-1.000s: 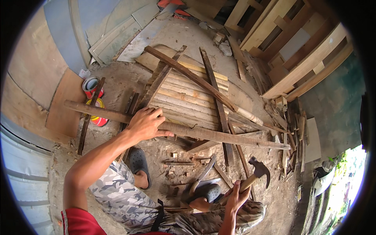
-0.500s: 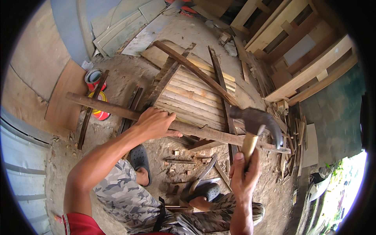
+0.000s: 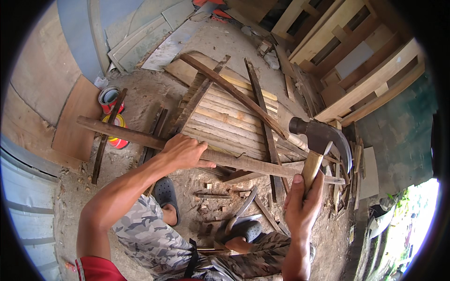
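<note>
My left hand (image 3: 182,152) is closed over a long, weathered wooden strip (image 3: 262,165) that lies crosswise in front of me. A dark, bent nail (image 3: 241,155) sticks out of the strip, to the right of that hand. In my right hand (image 3: 303,206) is a claw hammer (image 3: 323,136), held upright by its wooden handle above the strip's right end. The hammer's claw curves down to the right, and its head is apart from the strip. Beyond the strip, other dark wooden strips (image 3: 234,93) cross over a row of pale slats (image 3: 225,122).
A large knife (image 3: 241,210) rests by my right shoe (image 3: 247,230), among wood scraps. Two paint cans (image 3: 117,131) stand at the left, with a dark strip across them. Boards lean on the left wall, and a timber frame (image 3: 370,89) stands at the right.
My right hand has carried the hammer to the right and slightly up. The left hand keeps its grip on the strip, and the whole view has shifted slightly.
</note>
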Tool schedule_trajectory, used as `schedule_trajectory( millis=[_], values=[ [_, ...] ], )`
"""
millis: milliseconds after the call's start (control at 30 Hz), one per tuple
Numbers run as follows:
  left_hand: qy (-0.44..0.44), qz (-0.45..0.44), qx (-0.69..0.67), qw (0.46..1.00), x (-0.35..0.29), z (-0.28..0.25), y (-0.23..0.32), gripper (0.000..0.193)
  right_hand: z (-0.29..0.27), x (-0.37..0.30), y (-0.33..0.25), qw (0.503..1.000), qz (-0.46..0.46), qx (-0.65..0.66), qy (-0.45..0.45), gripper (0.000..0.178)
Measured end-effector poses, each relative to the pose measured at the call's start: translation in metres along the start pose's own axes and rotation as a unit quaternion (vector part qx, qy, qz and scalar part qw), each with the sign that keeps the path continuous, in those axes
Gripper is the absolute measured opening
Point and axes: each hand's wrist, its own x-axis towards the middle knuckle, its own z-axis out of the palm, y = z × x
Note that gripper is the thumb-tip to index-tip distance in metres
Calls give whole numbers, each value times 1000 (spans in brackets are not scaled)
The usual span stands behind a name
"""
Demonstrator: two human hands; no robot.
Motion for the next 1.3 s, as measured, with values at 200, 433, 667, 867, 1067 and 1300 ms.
schedule_trajectory(
  millis=[200, 433, 667, 867, 1067, 1300],
  values=[
    [24, 20, -17, 999, 5, 12, 2, 89, 20, -15, 32, 979, -1, -20, -203, 27],
    [5, -25, -12, 1000, -2, -8, 8, 83, -11, 17, -18, 995, -77, -34, -59, 26],
    [38, -4, 27, 999, -1, 1, 5, 82, 7, -10, 11, 971, 7, -111, -211, 26],
    [-58, -44, -3, 997, -1, -16, 15, 81, -7, 3, -18, 995, -41, -34, -90, 27],
    [-15, -27, 7, 1000, -2, 2, 9, 82, 22, -11, 9, 963, 31, -100, -248, 26],
    [-7, -16, 0, 1000, -5, -5, 5, 84, -1, -1, -10, 998, -59, -1, -13, 26]
  ],
)
